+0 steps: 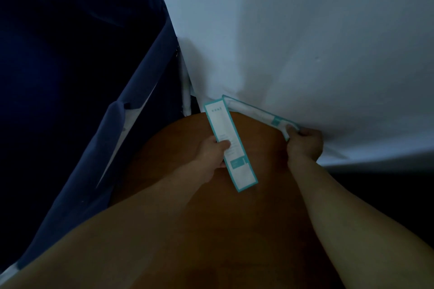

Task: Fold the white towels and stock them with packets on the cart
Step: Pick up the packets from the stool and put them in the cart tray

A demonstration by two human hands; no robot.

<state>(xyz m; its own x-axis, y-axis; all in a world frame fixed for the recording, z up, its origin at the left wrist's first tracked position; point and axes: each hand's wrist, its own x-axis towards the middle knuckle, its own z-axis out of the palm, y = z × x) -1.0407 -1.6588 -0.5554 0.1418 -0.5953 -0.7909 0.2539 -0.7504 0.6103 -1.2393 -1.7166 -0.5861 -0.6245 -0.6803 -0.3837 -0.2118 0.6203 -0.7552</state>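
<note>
The room is dim. On the left hangs dark blue fabric (70, 77), smooth and draped. The left hand (212, 153) grips a long flat packet (234, 151), white with a teal border, its fingers (223, 144) curled round the middle, above an orange-brown garment (211, 218). The right hand (305, 143) pinches the end of a second packet (258, 114) of the same kind, which lies against the edge of a wide white cloth (317, 42) on the right.

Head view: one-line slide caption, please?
Left hand grips one teal-edged packet, right hand pinches a second packet by the white cloth.
</note>
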